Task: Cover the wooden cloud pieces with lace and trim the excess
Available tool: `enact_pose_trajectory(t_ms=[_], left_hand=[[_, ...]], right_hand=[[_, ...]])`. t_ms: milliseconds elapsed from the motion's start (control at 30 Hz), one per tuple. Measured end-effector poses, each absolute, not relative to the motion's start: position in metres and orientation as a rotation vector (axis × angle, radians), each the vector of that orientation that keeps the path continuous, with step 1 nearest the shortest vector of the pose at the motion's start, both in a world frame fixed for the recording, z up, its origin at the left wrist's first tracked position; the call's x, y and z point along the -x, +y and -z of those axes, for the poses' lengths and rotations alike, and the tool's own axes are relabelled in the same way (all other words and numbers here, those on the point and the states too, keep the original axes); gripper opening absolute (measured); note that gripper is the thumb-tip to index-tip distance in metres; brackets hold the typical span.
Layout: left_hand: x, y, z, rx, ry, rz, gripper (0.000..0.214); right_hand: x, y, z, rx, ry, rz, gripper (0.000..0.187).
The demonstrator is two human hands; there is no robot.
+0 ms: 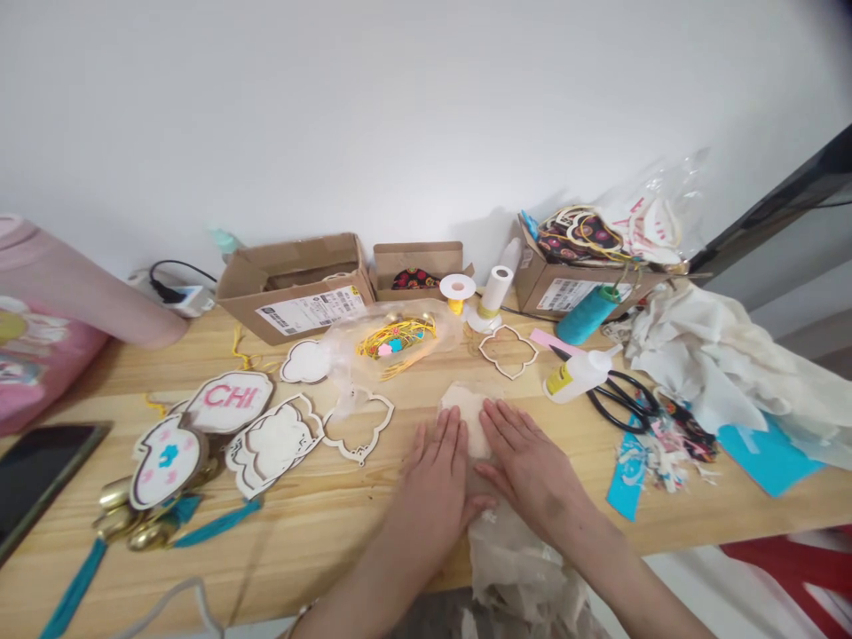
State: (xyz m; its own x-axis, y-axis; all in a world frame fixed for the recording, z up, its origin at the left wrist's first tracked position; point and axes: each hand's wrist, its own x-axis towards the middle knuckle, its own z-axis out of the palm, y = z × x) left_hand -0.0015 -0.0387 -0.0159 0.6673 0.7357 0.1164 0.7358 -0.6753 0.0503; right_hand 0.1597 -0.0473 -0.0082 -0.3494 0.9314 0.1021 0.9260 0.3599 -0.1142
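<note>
My left hand (436, 470) and my right hand (525, 457) lie flat side by side, fingers stretched out, pressing on a piece of pale beige fabric (466, 410) on the wooden table (319, 524). The fabric runs under both palms and hangs crumpled over the table's front edge (512, 568). Neither hand grips anything. An empty wooden cloud-shaped frame (359, 428) lies just left of my left hand. Another such frame (508, 351) lies beyond my right hand.
Several cloud-shaped pieces, one lettered CHI (230, 399), lie at left with teal tassels (80, 581). A glue bottle (578, 374), scissors (622, 404), thread spools (589, 315), cardboard boxes (296, 288), a plastic bag of trims (392, 342), white cloth (719, 364) and a phone (40, 475) surround the hands.
</note>
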Motion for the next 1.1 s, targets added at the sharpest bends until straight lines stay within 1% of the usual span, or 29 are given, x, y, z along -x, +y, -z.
enact_pose_trajectory(t_ms=[167, 333, 633, 800, 967, 1100], left_hand=[[0.0, -0.049, 0.013, 2.854, -1.229, 0.205, 0.074], [0.001, -0.044, 0.01, 2.871, -1.261, 0.226, 0.069], [-0.006, -0.043, 0.011, 2.891, -1.296, 0.287, 0.076], [-0.005, -0.038, 0.005, 2.865, -1.303, 0.278, 0.076], [-0.001, -0.024, -0.001, 2.897, -1.255, 0.231, 0.084], [0.003, -0.017, 0.0, 2.938, -1.224, 0.21, 0.079]], right_hand=[[-0.161, -0.046, 0.008, 1.703, -2.467, -0.078, 0.049], [-0.161, -0.047, 0.01, 1.681, -2.482, -0.048, 0.047], [-0.161, -0.047, 0.012, 1.677, -2.468, -0.061, 0.047], [-0.161, -0.047, 0.015, 1.68, -2.45, -0.048, 0.047], [-0.16, -0.047, 0.015, 1.697, -2.454, -0.048, 0.048], [-0.161, -0.048, 0.012, 1.685, -2.425, -0.075, 0.047]])
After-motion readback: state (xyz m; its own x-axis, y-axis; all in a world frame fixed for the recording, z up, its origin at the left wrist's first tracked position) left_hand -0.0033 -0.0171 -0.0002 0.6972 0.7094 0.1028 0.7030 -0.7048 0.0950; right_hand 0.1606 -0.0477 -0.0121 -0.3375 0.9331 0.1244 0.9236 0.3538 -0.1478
